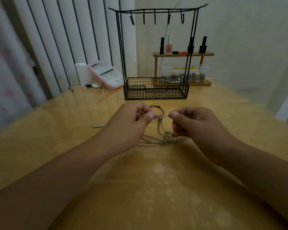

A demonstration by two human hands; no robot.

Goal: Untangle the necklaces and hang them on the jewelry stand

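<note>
Pinching one short stretch of silver chain (163, 130), left hand (131, 123) and right hand (189, 122) lift it taut, likely to expose the knot (166, 138).

Surface (56, 138): glossy yellow-tan top, pale blotches toward the near edge. Resting on it: black wire jewelry stand (155, 87) with basket base, centre rear; wooden two-tier rack (183, 54) just behind it; pink-rimmed mirror (106, 74) and white roll (82, 73) at rear left; black cord loop (156, 108); tangled silver necklaces (163, 140), partly lying on the top; small metal piece (98, 126) left of them.
</note>
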